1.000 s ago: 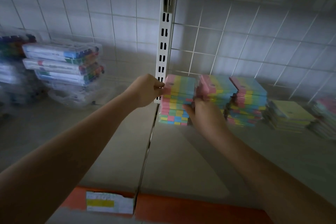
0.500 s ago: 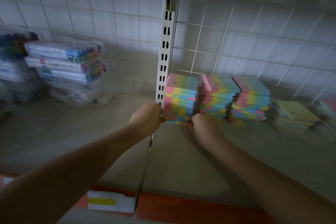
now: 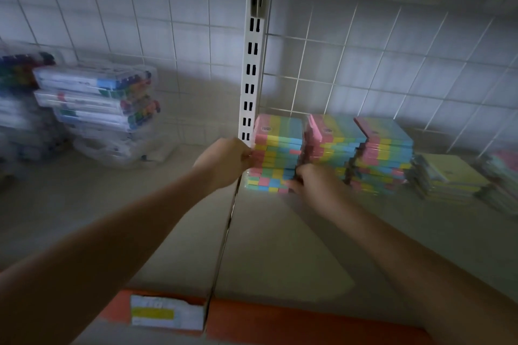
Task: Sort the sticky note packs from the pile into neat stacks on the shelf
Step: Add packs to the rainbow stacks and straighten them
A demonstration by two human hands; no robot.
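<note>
Three stacks of wrapped pastel sticky note packs stand side by side at the back of the shelf (image 3: 294, 246). The leftmost stack (image 3: 277, 154) sits just right of the white slotted upright. My left hand (image 3: 224, 161) grips its left side at mid height. My right hand (image 3: 316, 186) grips its lower right corner, fingers curled against the packs. The middle stack (image 3: 333, 140) and the right stack (image 3: 384, 154) stand untouched, the right one slightly skewed.
A white slotted upright (image 3: 251, 75) divides the shelf bays. Flat yellow note packs (image 3: 451, 176) and more packs (image 3: 501, 176) lie at the far right. Clear marker cases (image 3: 95, 98) are piled at the left. An orange price rail with a label (image 3: 168, 314) edges the shelf front.
Both hands dropped from the top of the leftmost stack to its base, then my left hand rose again to mid height. The stack looks squarer than a second ago.
</note>
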